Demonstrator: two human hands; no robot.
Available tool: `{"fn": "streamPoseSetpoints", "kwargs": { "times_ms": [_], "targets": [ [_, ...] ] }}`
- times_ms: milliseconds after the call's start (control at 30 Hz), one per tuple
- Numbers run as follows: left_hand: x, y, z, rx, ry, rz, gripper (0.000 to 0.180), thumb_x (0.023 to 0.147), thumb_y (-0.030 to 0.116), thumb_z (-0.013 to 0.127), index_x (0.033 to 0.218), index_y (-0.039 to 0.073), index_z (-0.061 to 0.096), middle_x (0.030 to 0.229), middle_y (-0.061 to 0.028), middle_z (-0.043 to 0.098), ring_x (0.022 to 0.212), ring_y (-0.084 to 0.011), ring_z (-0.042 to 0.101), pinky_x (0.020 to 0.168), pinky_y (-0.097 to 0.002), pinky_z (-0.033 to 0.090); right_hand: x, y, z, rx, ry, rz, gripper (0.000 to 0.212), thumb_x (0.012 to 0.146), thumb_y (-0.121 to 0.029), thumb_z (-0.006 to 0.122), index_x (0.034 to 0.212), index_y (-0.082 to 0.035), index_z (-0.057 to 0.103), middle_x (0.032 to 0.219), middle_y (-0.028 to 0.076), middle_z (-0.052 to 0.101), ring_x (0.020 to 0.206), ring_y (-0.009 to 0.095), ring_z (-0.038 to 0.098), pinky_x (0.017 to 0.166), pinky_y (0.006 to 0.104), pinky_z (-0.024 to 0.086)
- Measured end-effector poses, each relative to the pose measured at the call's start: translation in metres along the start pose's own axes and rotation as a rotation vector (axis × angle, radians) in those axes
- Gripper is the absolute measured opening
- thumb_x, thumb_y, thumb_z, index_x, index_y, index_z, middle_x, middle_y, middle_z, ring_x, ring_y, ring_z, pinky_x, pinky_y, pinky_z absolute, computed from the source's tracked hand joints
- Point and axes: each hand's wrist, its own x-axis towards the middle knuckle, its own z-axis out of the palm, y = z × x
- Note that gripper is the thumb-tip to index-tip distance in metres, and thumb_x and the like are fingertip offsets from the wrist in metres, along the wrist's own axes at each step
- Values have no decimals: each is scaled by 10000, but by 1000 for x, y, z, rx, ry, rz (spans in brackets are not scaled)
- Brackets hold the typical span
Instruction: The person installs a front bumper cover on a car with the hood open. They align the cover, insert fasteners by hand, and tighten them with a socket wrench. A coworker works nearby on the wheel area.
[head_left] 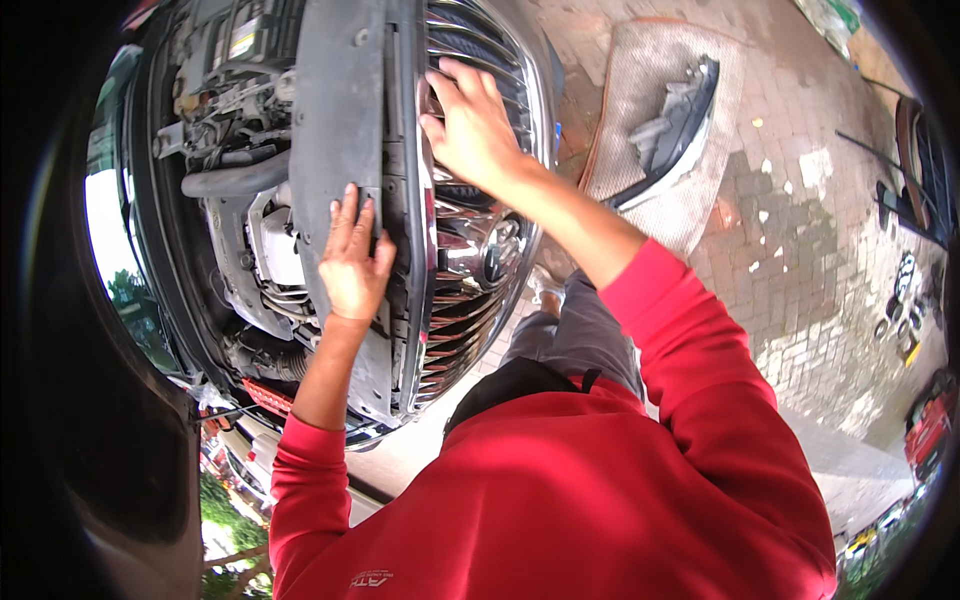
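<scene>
My left hand [355, 265] lies with its fingers spread on the dark plastic cover panel [340, 100] along the front of a car's engine bay. Farther off, my right hand [475, 130] rests on the upper edge of the chrome-slatted grille [455, 345]. Its thumb and fingers are apart, the fingertips touching the chrome rim and slats, and I see nothing held in it. A round emblem [502, 248] sits midway along the grille. Left of the panel, the engine [275, 245] lies exposed, with a black hose [235, 180] beside it.
On the brick paving to the right, a pale mat [640, 60] bears a long, curved dark car part [670, 130] that looks like a headlamp. Several small items and a red object [930, 425] lie at the far right. The dark raised hood [100, 440] fills the lower left.
</scene>
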Motion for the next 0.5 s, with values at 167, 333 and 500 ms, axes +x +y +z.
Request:
{"fn": "streamPoseSetpoints", "kwargs": {
  "times_ms": [167, 333, 500],
  "targets": [
    [-3, 11, 6, 86, 114, 14, 459, 762, 104, 737, 1213, 24, 703, 1426, -157, 605, 1248, -441, 613, 1014, -483, 535, -22, -68, 5, 190, -210, 169, 404, 936, -159, 662, 1242, 96, 594, 1112, 275, 674, 966, 443, 677, 902, 471, 553],
    [-27, 14, -11, 23, 57, -77, 373, 832, 150, 722, 1198, 77, 720, 1368, -118, 649, 1295, -390, 586, 1054, -494, 495, -8, -93, 24, 166, -354, 408, 529, 934, -144, 692, 1355, 127, 520, 1010, 274, 719, 902, 383, 722, 838, 405, 599],
    [-119, -63, -20, -54, 213, -563, 371, 912, 244, 690, 1245, 79, 701, 1350, -150, 648, 1244, -358, 611, 1056, -469, 487, -3, -85, 34, 660, -368, 806, 716, 927, -29, 704, 1479, 189, 304, 1275, 254, 621, 1062, 265, 659, 823, 367, 617]
  ]
}}
